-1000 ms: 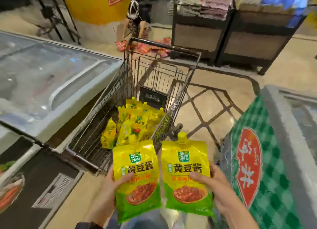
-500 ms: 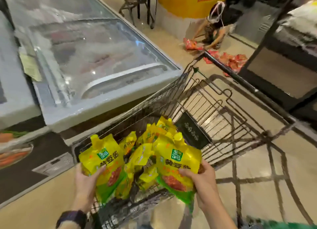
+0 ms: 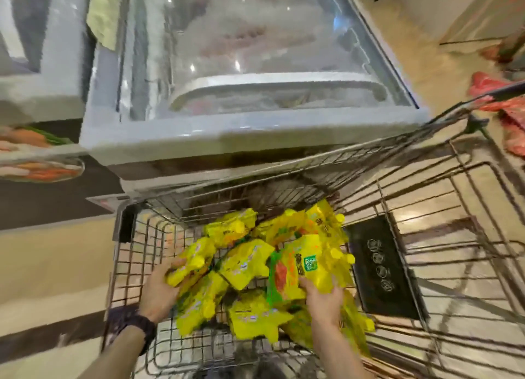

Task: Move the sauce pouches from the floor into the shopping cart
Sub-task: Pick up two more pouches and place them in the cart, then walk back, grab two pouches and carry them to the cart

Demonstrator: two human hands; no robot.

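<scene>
A wire shopping cart (image 3: 443, 196) fills the lower right, with a pile of several yellow-green sauce pouches (image 3: 244, 265) in its basket. My left hand (image 3: 160, 289), with a dark watch on its wrist, is inside the cart and grips one yellow pouch (image 3: 190, 260) at the pile's left edge. My right hand (image 3: 324, 299) holds another pouch (image 3: 298, 268) with a green logo, low over the pile's right side. The picture is blurred by motion.
A glass-topped chest freezer (image 3: 250, 140) stands directly behind the cart's far side. A black child-seat flap (image 3: 380, 268) lies in the cart to the right of the pile. Red packets (image 3: 508, 108) lie on the tan floor at the far right.
Both hands have gone down from above the cart's rim into the basket, carrying the two pouches onto the pile. The view has tilted downward and closer to the cart.
</scene>
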